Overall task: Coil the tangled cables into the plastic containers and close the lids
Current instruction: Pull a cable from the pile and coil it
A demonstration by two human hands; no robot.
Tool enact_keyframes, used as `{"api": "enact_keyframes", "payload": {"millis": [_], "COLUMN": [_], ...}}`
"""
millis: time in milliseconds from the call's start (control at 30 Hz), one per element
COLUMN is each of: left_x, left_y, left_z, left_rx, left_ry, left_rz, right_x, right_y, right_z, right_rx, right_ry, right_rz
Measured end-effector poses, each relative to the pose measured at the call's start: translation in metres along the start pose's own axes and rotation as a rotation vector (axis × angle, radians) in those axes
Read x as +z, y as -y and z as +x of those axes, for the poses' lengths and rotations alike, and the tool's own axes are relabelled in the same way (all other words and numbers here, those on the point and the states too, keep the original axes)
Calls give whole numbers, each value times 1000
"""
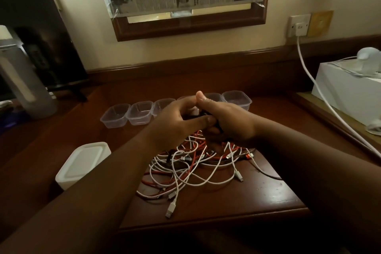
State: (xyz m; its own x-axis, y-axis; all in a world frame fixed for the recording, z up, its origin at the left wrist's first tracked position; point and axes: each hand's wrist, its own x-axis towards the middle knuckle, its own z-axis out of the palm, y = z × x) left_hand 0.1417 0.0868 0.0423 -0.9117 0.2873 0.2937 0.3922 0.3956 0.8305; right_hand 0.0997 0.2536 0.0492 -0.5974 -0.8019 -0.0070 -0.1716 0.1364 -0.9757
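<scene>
Dark wooden table (268,196) took up most of the shot. Tangled cables (191,169) sat piled right under the fingers, clear containers (138,114) lined up just behind them, partly blocked. Left hand (175,121) and right hand (228,121) both clenched around a dark cable (203,114), barely visible.

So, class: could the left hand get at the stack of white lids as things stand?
Probably yes. The stack of white lids sits uncovered just left of the left forearm. But the left hand and right hand both grip a dark cable, so it must let go first.
</scene>
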Motion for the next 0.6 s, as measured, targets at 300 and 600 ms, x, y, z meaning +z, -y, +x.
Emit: {"api": "enact_keyframes", "payload": {"millis": [300, 600], "left_x": [7, 14], "left_y": [6, 19], "left_z": [9, 26], "left_rx": [112, 48], "left_ry": [-93, -161], "left_rz": [233, 238], "right_x": [12, 6], "right_y": [-14, -22], "right_z": [1, 12], "right_rx": [-141, -86], "right_ry": [-306, -633], "right_rz": [157, 170]}}
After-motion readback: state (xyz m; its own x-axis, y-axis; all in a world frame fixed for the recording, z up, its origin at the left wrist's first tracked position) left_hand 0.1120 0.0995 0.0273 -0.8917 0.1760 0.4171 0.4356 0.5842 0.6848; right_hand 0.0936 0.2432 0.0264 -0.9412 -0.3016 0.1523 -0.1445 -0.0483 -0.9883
